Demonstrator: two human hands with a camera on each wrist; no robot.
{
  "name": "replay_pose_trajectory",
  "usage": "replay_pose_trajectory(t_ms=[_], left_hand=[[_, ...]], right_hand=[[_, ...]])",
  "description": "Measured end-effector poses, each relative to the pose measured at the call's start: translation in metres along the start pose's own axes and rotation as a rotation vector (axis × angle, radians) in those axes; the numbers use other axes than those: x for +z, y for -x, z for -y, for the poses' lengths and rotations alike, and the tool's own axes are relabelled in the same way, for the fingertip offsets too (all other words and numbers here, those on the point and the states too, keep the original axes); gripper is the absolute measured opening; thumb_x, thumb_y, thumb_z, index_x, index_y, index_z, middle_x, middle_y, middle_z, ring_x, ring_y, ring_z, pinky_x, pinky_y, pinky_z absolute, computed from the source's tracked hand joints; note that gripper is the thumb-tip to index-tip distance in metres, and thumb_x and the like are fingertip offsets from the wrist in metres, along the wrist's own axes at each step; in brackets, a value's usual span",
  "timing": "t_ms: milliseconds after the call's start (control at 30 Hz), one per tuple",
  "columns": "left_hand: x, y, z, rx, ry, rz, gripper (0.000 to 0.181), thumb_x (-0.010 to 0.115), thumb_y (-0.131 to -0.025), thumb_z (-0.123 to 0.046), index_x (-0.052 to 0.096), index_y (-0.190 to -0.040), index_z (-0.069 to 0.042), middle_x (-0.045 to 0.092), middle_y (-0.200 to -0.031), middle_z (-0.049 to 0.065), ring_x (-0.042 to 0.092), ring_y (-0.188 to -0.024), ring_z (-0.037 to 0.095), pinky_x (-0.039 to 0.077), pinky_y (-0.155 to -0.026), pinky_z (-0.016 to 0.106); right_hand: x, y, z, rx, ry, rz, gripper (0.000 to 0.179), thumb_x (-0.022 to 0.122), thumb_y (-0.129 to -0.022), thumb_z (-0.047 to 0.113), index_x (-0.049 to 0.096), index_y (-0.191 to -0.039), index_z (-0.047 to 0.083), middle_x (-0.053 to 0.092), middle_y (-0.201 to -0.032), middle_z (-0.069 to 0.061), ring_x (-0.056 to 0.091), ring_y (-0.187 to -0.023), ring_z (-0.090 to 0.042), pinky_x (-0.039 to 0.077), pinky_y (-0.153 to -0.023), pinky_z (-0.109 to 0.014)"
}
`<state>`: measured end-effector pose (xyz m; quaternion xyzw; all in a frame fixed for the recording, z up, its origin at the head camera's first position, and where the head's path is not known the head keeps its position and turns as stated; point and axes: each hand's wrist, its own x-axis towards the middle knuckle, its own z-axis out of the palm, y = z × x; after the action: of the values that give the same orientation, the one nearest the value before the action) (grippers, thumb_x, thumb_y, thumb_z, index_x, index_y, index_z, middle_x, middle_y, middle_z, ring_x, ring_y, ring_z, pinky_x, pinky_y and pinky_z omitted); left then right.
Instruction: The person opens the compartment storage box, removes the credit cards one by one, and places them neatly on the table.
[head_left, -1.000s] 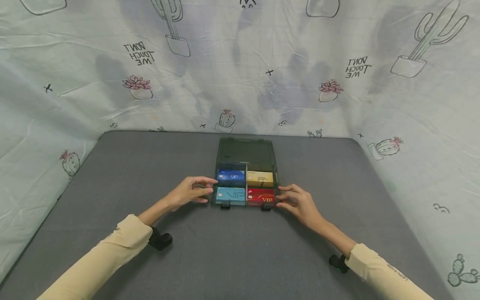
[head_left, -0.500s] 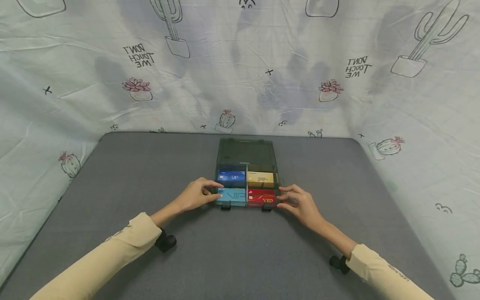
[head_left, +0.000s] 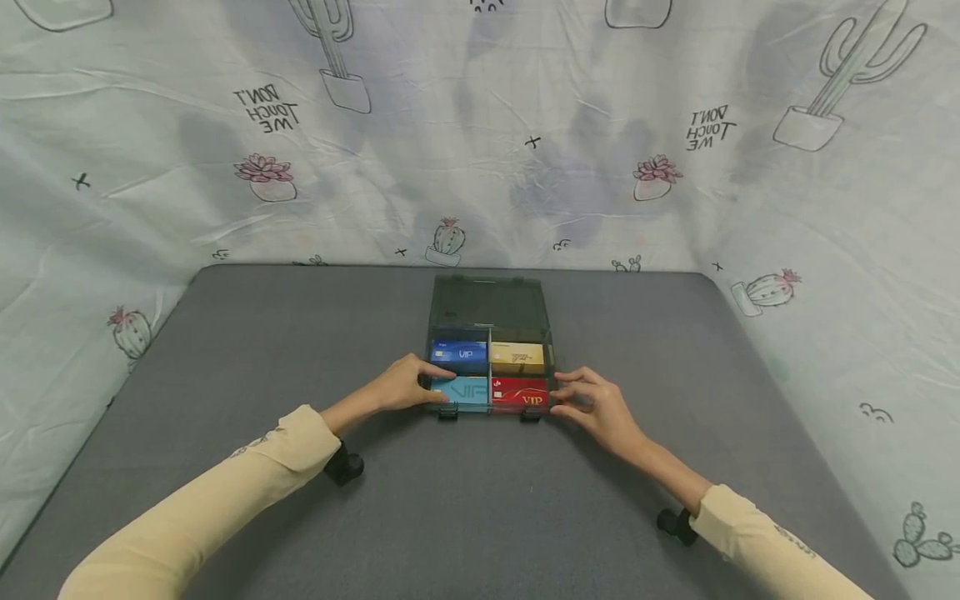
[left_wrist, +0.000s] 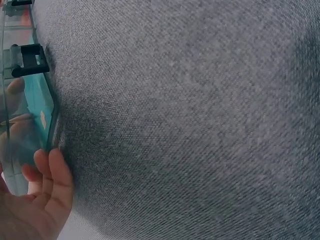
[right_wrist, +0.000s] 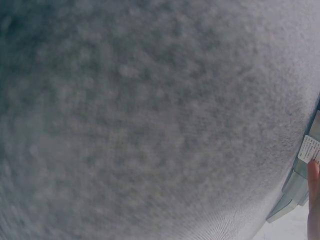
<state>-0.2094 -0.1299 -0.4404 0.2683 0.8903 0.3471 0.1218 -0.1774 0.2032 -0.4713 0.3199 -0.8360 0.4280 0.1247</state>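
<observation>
In the head view a dark translucent box [head_left: 552,354] stands with its lid [head_left: 487,302] raised at the back. Each of its compartments holds a stack of cards. At front left, my left hand [head_left: 397,384] holds the light blue VIP cards [head_left: 471,390] between thumb and index finger, at their near and far edges. The left wrist view shows those fingertips through the clear wall; the other fingers [left_wrist: 60,172] stay outside. My right hand [head_left: 600,408] touches the box's right side beside the red VIP cards [head_left: 519,392]. Only a fingertip [right_wrist: 313,172] shows in the right wrist view, by a white label.
Behind lie dark blue VIP cards [head_left: 459,353] and gold cards [head_left: 517,357]. Two black latches [head_left: 447,412] hang at the box's front. Grey cloth covers the table [head_left: 480,508], and a printed curtain [head_left: 420,150] surrounds its back and sides.
My left hand has moved right, from outside the box's left wall to the light blue cards in the front left compartment. The right hand stays at the box's right side.
</observation>
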Motion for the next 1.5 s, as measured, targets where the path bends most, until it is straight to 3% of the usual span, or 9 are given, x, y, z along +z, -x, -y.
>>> replay_pose_trajectory(t_ms=[233,367,500,767,867,967,1100,1267,1500], left_hand=[[-0.003,-0.001,-0.003,-0.059,-0.093,0.006,0.040,0.075,-0.084,-0.022,0.068,-0.119,-0.005,0.042,-0.068,-0.001,0.024,-0.062,0.014,0.022,-0.059,0.028],[-0.005,-0.002,-0.005,-0.098,-0.137,0.011,0.041,0.076,-0.084,-0.027,0.069,-0.120,-0.009,0.033,-0.067,-0.003,0.024,-0.064,0.014,0.022,-0.061,0.030],[-0.006,-0.003,-0.006,-0.043,-0.075,0.025,0.041,0.074,-0.085,-0.021,0.067,-0.120,-0.002,0.020,-0.056,-0.007,0.017,-0.053,0.011,0.024,-0.059,0.028],[-0.006,-0.004,-0.005,0.020,-0.024,0.023,0.038,0.073,-0.085,-0.013,0.065,-0.118,0.005,0.030,-0.050,-0.007,0.012,-0.050,0.008,0.034,-0.066,0.031],[-0.006,-0.003,-0.006,0.024,-0.039,0.001,0.035,0.074,-0.084,-0.012,0.067,-0.115,0.004,0.059,-0.067,0.007,0.024,-0.058,0.010,0.040,-0.078,0.039],[-0.007,-0.002,-0.007,0.026,-0.043,-0.035,0.032,0.075,-0.083,-0.009,0.068,-0.112,0.003,0.063,-0.084,0.017,0.033,-0.065,0.014,0.041,-0.078,0.039],[-0.006,0.002,-0.010,-0.013,-0.036,-0.087,0.030,0.074,-0.083,-0.006,0.068,-0.111,0.000,0.052,-0.085,0.022,0.045,-0.073,0.027,0.041,-0.068,0.036],[0.001,0.011,-0.019,-0.055,-0.068,-0.185,0.026,0.075,-0.082,-0.007,0.071,-0.108,-0.007,0.034,-0.135,0.032,0.035,-0.123,0.042,0.041,-0.092,0.057],[0.008,0.018,-0.019,0.091,-0.167,-0.265,0.022,0.076,-0.080,-0.005,0.070,-0.100,-0.012,0.064,-0.113,0.009,0.052,-0.110,0.031,0.034,-0.092,0.056]], right_hand=[[-0.001,-0.003,-0.001,-0.006,0.001,0.007,0.016,0.079,-0.072,-0.004,0.073,-0.086,-0.001,0.062,-0.105,-0.018,0.064,-0.095,-0.034,0.055,-0.067,-0.025],[-0.002,-0.004,-0.001,-0.009,-0.001,0.011,0.016,0.079,-0.071,-0.005,0.072,-0.086,-0.001,0.062,-0.105,-0.019,0.064,-0.095,-0.036,0.056,-0.066,-0.026],[-0.003,-0.003,-0.003,-0.013,0.000,0.006,0.016,0.079,-0.071,-0.005,0.072,-0.085,-0.002,0.062,-0.104,-0.019,0.065,-0.093,-0.036,0.056,-0.065,-0.026],[-0.004,-0.003,-0.004,-0.014,0.003,-0.001,0.016,0.080,-0.071,-0.003,0.072,-0.085,0.000,0.062,-0.104,-0.017,0.065,-0.091,-0.034,0.056,-0.064,-0.026],[-0.004,-0.003,-0.003,-0.007,-0.007,0.007,0.015,0.079,-0.071,-0.003,0.072,-0.085,-0.001,0.062,-0.105,-0.019,0.065,-0.093,-0.035,0.056,-0.066,-0.028],[-0.004,-0.004,-0.002,-0.005,-0.006,0.014,0.015,0.079,-0.071,-0.003,0.072,-0.085,-0.001,0.061,-0.105,-0.020,0.064,-0.094,-0.035,0.056,-0.067,-0.028],[-0.003,-0.003,-0.001,-0.013,0.011,0.007,0.016,0.080,-0.070,-0.003,0.072,-0.084,-0.001,0.062,-0.105,-0.019,0.064,-0.094,-0.036,0.056,-0.066,-0.028],[-0.001,-0.001,-0.001,-0.025,0.017,0.003,0.016,0.080,-0.070,-0.004,0.072,-0.084,-0.001,0.062,-0.104,-0.020,0.064,-0.093,-0.036,0.056,-0.065,-0.029],[0.001,0.001,-0.001,-0.023,0.017,0.007,0.016,0.080,-0.070,-0.004,0.072,-0.084,-0.002,0.061,-0.104,-0.020,0.065,-0.093,-0.036,0.056,-0.066,-0.029]])
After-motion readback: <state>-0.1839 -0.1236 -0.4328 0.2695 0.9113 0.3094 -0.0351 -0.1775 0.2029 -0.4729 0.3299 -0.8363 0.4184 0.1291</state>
